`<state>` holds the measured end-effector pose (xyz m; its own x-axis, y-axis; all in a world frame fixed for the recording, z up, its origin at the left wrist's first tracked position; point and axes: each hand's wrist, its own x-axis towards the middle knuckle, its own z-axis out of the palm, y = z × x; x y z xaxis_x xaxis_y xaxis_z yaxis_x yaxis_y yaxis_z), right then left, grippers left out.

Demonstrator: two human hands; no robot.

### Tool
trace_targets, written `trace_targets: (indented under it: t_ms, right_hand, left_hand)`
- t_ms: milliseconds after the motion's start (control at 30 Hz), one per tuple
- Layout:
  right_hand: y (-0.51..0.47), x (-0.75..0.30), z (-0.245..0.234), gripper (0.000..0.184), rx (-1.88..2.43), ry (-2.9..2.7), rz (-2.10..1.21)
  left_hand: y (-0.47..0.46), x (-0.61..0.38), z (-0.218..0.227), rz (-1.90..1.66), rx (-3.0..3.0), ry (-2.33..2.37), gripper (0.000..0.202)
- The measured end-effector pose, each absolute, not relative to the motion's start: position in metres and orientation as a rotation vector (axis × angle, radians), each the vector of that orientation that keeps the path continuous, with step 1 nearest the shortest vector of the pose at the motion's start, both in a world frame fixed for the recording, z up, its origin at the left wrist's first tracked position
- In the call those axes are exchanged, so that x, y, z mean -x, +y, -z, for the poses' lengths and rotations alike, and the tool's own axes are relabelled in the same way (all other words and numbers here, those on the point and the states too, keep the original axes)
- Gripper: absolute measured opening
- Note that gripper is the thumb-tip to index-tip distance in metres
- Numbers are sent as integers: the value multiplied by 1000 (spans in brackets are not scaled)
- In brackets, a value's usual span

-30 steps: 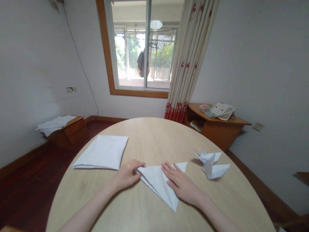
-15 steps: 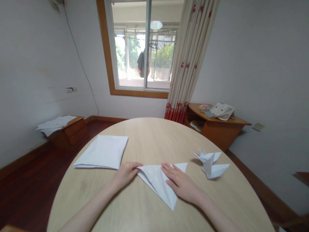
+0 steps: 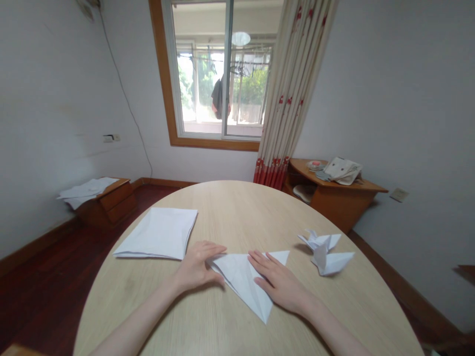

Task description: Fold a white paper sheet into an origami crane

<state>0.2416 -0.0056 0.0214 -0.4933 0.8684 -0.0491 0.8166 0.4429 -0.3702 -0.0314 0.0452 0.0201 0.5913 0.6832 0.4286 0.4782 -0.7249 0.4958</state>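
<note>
A white sheet folded into a triangle (image 3: 245, 284) lies on the round wooden table (image 3: 230, 212) in front of me. My left hand (image 3: 196, 267) rests on its left corner, with the thumb and fingers spread over the paper's edge. My right hand (image 3: 278, 282) lies flat on the right half of the triangle, fingers stretched out and pressing it down. Neither hand has lifted the paper.
A stack of white sheets (image 3: 158, 233) lies to the left on the table. Two folded paper figures (image 3: 324, 249) sit to the right. A low wooden cabinet (image 3: 106, 200) stands by the left wall, and a corner shelf with a bag (image 3: 334, 185) by the curtain.
My left hand has slid a little forward and right along the triangle's left edge, its thumb now spread below the corner. The right hand has stayed put.
</note>
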Motion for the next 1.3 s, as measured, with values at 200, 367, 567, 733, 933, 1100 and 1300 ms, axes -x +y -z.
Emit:
trace_targets:
  t_ms: [200, 367, 567, 733, 933, 1100, 1300]
  right_hand:
    - [-8, -238, -18, 51, 1529, -2551, -449]
    - [-11, -231, -12, 51, 1532, -2540, -373]
    - [-13, -222, -8, 52, 1529, -2524, -359]
    - [-13, -224, -13, 54, 1578, -2511, -450]
    - [-12, -231, -20, 61, 1741, -2488, -523]
    - [-11, -234, -15, 69, 1763, -2477, -524]
    - [-8, -243, -20, 82, 1701, -2556, -536]
  left_hand:
    - [23, 15, -19, -652, -2680, 935, 42]
    - [12, 1, -7, -491, -2744, 1023, 45]
    - [9, -8, 1, -317, -2694, 1201, 58]
    - [7, -8, 1, -337, -2692, 1250, 61]
    - [9, -4, 6, -354, -2687, 1280, 63]
    - [14, -1, 9, -357, -2682, 1327, 73]
    - [22, 9, 2, -281, -2683, 1267, 82]
